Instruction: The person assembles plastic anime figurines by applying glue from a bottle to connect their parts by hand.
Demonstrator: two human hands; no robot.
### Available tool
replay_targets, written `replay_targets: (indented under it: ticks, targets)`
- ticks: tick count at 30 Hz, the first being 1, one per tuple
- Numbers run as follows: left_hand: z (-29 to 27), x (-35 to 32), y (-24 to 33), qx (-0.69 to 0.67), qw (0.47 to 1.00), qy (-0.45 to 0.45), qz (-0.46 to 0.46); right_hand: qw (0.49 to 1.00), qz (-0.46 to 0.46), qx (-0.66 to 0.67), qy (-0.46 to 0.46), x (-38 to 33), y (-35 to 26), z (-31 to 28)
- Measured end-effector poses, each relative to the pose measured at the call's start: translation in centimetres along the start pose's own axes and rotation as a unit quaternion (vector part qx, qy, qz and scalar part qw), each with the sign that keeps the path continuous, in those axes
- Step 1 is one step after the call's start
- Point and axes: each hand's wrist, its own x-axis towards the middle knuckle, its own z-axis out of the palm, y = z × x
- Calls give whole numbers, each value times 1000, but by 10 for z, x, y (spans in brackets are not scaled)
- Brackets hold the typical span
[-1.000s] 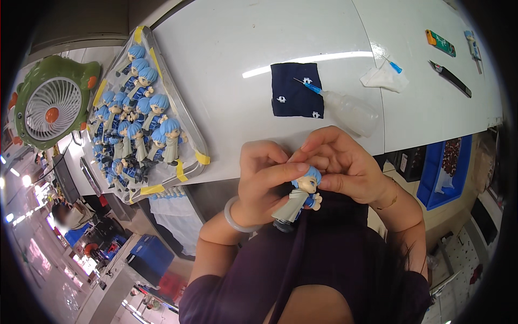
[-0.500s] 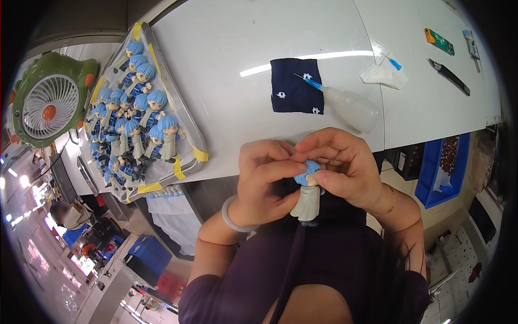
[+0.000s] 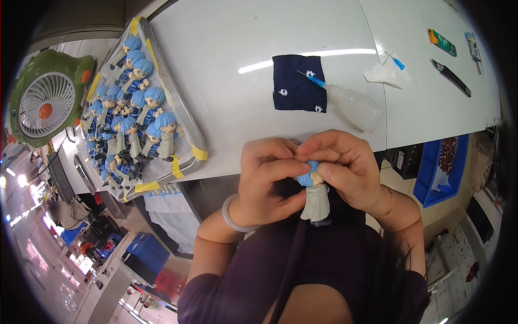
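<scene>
Both hands hold one small figurine [image 3: 315, 198] with blue hair and a pale grey robe, just in front of my chest below the table's near edge. My left hand [image 3: 267, 183] grips it from the left, thumb and fingers pressed at the head and body. My right hand [image 3: 348, 170] covers the blue head from above and the right. The robe hangs downward, upright. On the left of the table, a metal tray [image 3: 190, 129] with yellow tape on its corners holds several matching blue-haired figurines [image 3: 135, 124].
On the white table [image 3: 226, 59] lie a dark blue cloth [image 3: 297, 83], a clear squeeze bottle with a blue needle tip [image 3: 350, 105], a crumpled white wipe [image 3: 384, 73] and small tools at the far right. A green fan [image 3: 46, 100] stands left of the tray. A blue bin [image 3: 431, 173] sits below right.
The figurine has turned in my hands from tilted to hanging upright, robe pointing down. Both hands stayed close together on it and shifted their grip at its head.
</scene>
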Motion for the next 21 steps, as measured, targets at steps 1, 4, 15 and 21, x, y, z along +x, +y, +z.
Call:
replay_targets:
  ticks: [1, 4, 15, 21]
  targets:
    - [0, 0, 1, 0, 1000, 0, 0, 1000, -2, 2, -8, 0, 1, -1]
    - [-3, 2, 7, 5, 1000, -3, -12, 999, -43, -4, -21, 4, 4, 0]
    - [-18, 3, 5, 39, 998, -38, -25, 983, -74, -169, -4, -8, -17, 6]
    - [-24, 6, 3, -208, 967, -48, -137, 615, -243, -727, 186, 0, -49, -14]
